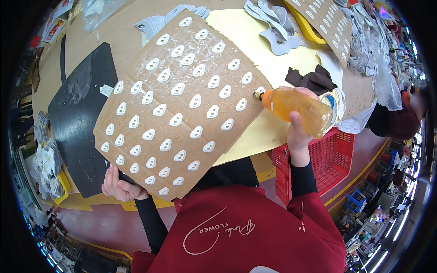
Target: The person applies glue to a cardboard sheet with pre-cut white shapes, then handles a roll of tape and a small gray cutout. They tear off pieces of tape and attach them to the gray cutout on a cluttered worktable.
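A single view is given, taken from a wide fisheye camera worn on the person's head and directed steeply downward. The person's own red apron [246, 227] is seen at the lower edge, with both black-sleeved forearms entering from below, so the lens is set close above the chest. The large brown cardboard sheet dotted with white teardrop-shaped pieces [177, 104] is filled into the centre at near range, held over the pale yellow worktable [255, 32]. Straight edges are bent toward the dark circular rim, where the floor and distant shelving are squeezed small. No second view is supplied, so nothing is shared between views
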The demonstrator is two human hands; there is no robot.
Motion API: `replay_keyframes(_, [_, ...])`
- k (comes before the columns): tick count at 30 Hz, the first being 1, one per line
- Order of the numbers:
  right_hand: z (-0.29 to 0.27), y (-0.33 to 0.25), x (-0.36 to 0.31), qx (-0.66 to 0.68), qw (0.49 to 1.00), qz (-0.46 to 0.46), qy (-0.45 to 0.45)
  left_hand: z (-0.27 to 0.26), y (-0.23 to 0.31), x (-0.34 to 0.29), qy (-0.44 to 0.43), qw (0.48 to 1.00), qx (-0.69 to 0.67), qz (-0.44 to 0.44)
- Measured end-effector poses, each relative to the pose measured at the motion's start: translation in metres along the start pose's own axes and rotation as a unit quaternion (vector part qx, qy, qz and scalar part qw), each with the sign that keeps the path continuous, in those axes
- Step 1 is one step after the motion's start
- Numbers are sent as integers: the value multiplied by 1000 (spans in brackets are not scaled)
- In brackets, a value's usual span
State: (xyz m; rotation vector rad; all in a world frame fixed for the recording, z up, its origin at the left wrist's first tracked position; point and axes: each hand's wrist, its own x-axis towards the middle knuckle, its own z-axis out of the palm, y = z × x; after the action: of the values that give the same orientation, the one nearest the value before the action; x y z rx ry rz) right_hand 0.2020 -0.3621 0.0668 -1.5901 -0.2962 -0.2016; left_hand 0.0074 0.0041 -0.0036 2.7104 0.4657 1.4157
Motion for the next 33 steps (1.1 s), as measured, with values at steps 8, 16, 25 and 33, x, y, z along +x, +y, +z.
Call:
replay_keyframes(8, [-1, -8, 17, -136, 988, -37, 61, 0, 0, 0, 2, 1000, 0, 0])
replay_keyframes(16, [-1, -13, 20, -122, 992, -5, 41, 0, 1, 1, 3, 1000, 1, 1])
replay_keyframes(25, [-3, -12, 22, -99, 995, 4, 5, 0, 1, 0, 1, 1000, 5, 2])
replay_keyframes(33, [-3, -14, 31, -127, 991, -16, 42, 0, -1, 0, 3, 1000, 5, 6])
